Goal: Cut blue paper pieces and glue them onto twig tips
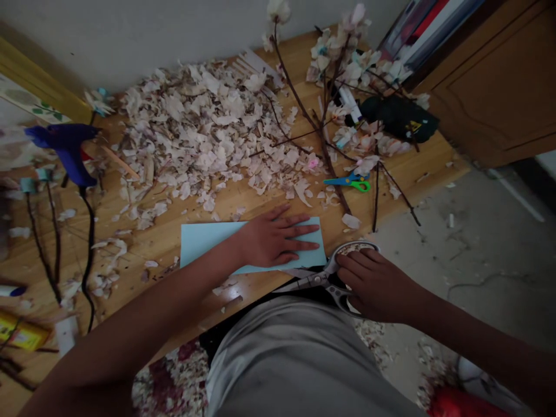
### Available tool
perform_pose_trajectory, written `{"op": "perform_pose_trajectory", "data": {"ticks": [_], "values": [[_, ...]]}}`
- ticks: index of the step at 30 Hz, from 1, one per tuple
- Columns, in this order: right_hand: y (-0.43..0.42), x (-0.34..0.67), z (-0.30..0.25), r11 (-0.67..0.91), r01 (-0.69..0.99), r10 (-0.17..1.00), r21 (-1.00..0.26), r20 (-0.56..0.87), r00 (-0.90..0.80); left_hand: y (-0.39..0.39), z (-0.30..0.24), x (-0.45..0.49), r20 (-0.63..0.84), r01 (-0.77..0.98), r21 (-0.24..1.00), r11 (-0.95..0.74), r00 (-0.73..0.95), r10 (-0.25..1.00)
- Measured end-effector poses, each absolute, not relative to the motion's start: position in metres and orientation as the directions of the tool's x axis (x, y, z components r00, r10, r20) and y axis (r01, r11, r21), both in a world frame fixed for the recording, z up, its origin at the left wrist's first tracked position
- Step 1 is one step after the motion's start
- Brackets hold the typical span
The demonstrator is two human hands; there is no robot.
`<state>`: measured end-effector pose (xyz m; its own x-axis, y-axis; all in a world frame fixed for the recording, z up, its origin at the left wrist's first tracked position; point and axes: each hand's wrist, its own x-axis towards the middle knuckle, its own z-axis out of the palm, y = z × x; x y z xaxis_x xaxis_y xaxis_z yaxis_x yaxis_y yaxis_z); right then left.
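Observation:
A light blue sheet of paper (212, 240) lies near the front edge of the wooden table. My left hand (278, 237) rests flat on its right half with the fingers spread. Just past the table edge, my right hand (373, 281) grips the handles of large grey scissors (315, 281). Their blades are parted and point left along the paper's near edge; I cannot tell whether the paper lies between them. Beyond the paper sits a smaller pair of blue and green scissors (350, 182).
A heap of pale petals and scraps (204, 127) covers the back of the table (165, 243). Branches with paper-like flowers (330, 110) lie at right. A blue glue gun (69, 147) with a black cord is at left, near a yellow box (21, 330). More scraps litter the floor.

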<state>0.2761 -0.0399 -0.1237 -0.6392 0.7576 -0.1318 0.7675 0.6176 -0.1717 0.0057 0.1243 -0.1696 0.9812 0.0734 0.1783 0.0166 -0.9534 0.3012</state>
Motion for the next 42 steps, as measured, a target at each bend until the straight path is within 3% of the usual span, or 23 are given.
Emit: {"op": "perform_pose_trajectory", "data": {"ticks": [12,27,37,42], "values": [[-0.041,0.265,-0.122,0.6,0.781,0.768,-0.176,-0.146,-0.623,0.124,-0.169,0.006,0.167,0.021,0.312,-0.95,0.983,0.077],[-0.027,0.28,-0.118,0.565,0.749,0.722,-0.346,-0.234,-0.652,0.11,-0.17,0.012,0.164,0.109,0.312,-0.944,0.972,0.166],[-0.054,0.309,-0.125,0.602,0.753,0.744,-0.265,-0.156,-0.65,0.078,-0.172,0.043,0.216,0.189,0.266,-0.945,0.944,0.25],[-0.057,0.313,-0.127,0.591,0.766,0.756,-0.253,-0.158,-0.635,0.091,-0.163,0.034,0.188,0.1,0.28,-0.955,0.97,0.157]]}}
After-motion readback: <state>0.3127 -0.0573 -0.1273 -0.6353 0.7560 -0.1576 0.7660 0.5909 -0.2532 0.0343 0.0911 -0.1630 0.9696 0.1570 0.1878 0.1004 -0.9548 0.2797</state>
